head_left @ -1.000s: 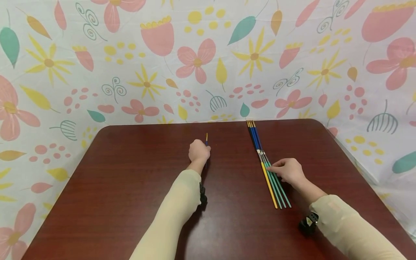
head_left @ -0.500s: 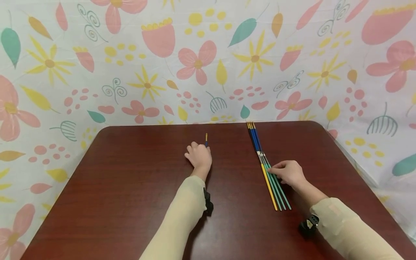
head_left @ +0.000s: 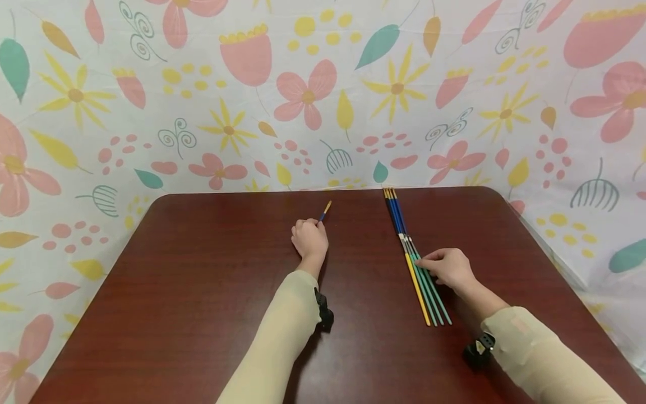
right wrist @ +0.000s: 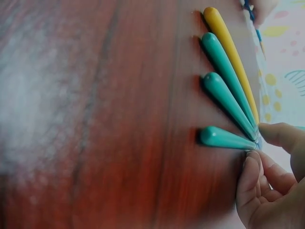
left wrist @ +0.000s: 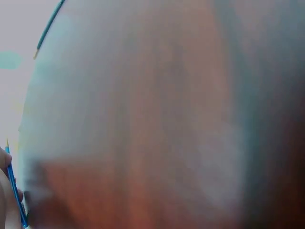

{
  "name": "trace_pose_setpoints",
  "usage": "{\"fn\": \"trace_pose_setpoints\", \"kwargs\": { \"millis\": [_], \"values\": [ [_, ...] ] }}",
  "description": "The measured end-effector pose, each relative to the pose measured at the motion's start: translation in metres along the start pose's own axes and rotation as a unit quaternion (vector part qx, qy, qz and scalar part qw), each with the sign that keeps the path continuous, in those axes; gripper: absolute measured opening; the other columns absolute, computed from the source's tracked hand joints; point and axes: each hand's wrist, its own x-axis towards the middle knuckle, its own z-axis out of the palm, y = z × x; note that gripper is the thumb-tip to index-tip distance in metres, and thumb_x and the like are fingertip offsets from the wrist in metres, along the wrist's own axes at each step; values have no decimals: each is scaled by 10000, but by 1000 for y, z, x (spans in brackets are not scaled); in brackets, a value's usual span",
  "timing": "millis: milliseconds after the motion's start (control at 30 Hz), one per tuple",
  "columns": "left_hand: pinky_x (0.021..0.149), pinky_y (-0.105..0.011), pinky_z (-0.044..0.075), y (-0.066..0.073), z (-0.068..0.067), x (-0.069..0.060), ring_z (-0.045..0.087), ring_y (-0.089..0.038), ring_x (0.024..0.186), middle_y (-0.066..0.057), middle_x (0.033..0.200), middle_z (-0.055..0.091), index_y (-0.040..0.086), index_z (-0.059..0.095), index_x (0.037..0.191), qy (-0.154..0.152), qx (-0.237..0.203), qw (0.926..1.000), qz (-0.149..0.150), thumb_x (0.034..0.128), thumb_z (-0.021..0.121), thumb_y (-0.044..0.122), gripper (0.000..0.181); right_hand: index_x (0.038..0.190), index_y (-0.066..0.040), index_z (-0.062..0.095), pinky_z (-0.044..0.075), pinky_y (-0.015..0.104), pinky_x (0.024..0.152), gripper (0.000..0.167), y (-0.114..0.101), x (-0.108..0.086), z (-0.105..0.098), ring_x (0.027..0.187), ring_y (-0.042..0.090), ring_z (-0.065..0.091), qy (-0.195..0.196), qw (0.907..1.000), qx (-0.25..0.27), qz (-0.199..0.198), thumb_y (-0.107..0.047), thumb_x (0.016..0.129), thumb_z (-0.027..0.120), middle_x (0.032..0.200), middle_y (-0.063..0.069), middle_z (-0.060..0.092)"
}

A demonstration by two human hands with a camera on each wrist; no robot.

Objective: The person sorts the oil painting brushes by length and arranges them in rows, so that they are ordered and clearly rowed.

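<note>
My left hand (head_left: 310, 240) holds a thin blue paintbrush (head_left: 325, 211) near the table's far side, its yellow tip pointing away and slightly right. In the left wrist view that blue paintbrush (left wrist: 15, 191) shows at the left edge between the fingers. On the right, my right hand (head_left: 449, 266) pinches a row of paintbrushes lying on the table. One has a yellow handle (head_left: 419, 292), and three have green handles (head_left: 435, 297). In the right wrist view the thumb and fingers meet at both sides of the narrow ends of the green handles (right wrist: 221, 95).
Several blue-handled paintbrushes (head_left: 396, 210) lie beyond the green and yellow ones, reaching the far edge of the dark red-brown table (head_left: 202, 303). Behind the table hangs a white cloth (head_left: 303, 140) with flowers and leaves.
The left fingers, spread half a second ago, have drawn in again. The blue paintbrush in the left hand has tilted to the right. The right hand stays at the row.
</note>
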Motion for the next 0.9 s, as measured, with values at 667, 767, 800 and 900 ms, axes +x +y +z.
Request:
{"fn": "trace_pose_setpoints", "kwargs": {
  "millis": [667, 767, 800, 900],
  "values": [
    [581, -297, 553, 65, 28, 6, 676, -246, 765, -144, 1005, 666, 55, 632, 1175, -2034, -3439, 9056, -1420, 924, 570, 100, 263, 1030, 23, 701, 531, 287, 562, 475, 2, 1, -3, 645, 147, 583, 39, 9997, 197, 100, -412, 840, 684, 756, 65, 649],
    [538, -284, 546, 74, 38, 1, 662, -231, 696, -149, 1001, 645, 40, 626, 1158, -2192, -3897, 8792, -1647, 894, 597, 38, 266, 1042, 32, 690, 534, 284, 566, 514, 2, 1, -3, 664, 143, 592, 84, 9996, 215, 158, -444, 850, 658, 746, 58, 658],
    [541, -291, 550, 77, 41, -1, 660, -230, 688, -152, 995, 651, 38, 627, 1153, -2210, -3966, 8750, -1679, 885, 604, 21, 269, 1039, 28, 689, 537, 283, 569, 518, 2, 1, -2, 674, 144, 596, 104, 9994, 238, 208, -454, 852, 651, 750, 55, 661],
    [584, -315, 567, 83, 48, -6, 675, -236, 712, -145, 980, 667, 45, 635, 1146, -2223, -3976, 8734, -1720, 867, 626, -4, 283, 1034, 32, 681, 542, 283, 577, 552, 2, 0, -1, 694, 145, 605, 108, 9991, 292, 287, -489, 860, 626, 768, 61, 674]
  ]
}}
